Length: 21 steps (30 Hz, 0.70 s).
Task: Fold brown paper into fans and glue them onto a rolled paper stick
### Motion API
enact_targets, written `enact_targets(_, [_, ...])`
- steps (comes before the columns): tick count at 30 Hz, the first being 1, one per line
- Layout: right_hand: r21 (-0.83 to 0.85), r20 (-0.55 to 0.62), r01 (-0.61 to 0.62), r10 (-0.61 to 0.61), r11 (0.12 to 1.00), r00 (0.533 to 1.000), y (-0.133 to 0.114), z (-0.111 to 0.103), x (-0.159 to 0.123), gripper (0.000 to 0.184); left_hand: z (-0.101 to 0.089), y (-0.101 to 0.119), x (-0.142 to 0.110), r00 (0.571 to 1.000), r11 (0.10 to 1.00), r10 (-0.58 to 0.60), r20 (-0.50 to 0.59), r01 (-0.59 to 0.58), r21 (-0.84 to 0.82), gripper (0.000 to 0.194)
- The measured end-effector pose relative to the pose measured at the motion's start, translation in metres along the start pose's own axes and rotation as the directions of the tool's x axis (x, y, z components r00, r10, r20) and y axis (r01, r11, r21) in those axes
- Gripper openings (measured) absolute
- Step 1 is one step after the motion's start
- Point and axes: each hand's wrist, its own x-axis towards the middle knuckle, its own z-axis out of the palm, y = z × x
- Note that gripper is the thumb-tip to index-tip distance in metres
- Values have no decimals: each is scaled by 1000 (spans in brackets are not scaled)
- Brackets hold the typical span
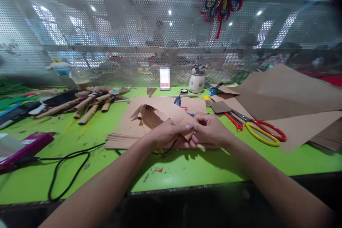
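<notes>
A small piece of brown kraft paper (188, 134) is pinched between my two hands at the middle of the table. My left hand (168, 131) closes on its left side, the thumb pressing on top. My right hand (211, 128) grips the right side with bent fingers, and the two thumbs nearly meet. Under them lies a stack of brown paper sheets (114, 143). Just beyond my left hand rests a rolled and fringed brown paper piece (143, 111) with yellow strings. A dark blue object (177, 100) sits behind my hands, too unclear to name.
To the right are scissors (263, 133) with red and yellow handles, a red cutter (235, 121) and large brown sheets (280, 92). Rolled paper pieces (91, 108) pile up at left. A black cable (53, 178) leads from a purple device (32, 148). Behind stands a bottle (197, 81).
</notes>
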Motion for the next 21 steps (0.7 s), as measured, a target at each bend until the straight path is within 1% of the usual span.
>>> enact_targets(3, [-30, 0, -52, 52, 998, 999, -1, 0, 0, 26, 4, 5, -2, 999, 995, 33, 0, -33, 91, 37])
enact_targets(7, [-67, -2, -128, 128, 990, 992, -1, 1, 1, 28, 13, 17, -8, 996, 977, 66, -58, -53, 204, 34])
enact_targets(10, [-30, 5, -170, 171, 985, 985, -2, 1, 1, 27, 16, 20, -10, 996, 975, 39, -81, -20, 222, 38])
enact_targets(13, [10, 14, -216, 216, 976, 976, -1, 1, 1, 26, 14, 16, -8, 997, 980, 7, -75, 8, 198, 39])
enact_targets(16, [49, -77, -166, 169, 985, 983, 1, 3, 1, 24, 10, 10, -5, 998, 987, 41, -38, -34, 158, 42])
enact_targets(18, [126, -130, -104, 120, 987, 984, 2, 4, 2, 23, 8, 8, -4, 998, 993, 62, -17, -60, 101, 42])
enact_targets(19, [182, -131, -83, 108, 980, 985, 1, 4, 2, 23, 8, 7, -3, 997, 995, 69, -21, -67, 73, 42])
enact_targets(21, [298, -77, -78, 105, 951, 991, -2, 3, 1, 24, 6, 7, -3, 995, 995, 86, -44, -84, 47, 39])
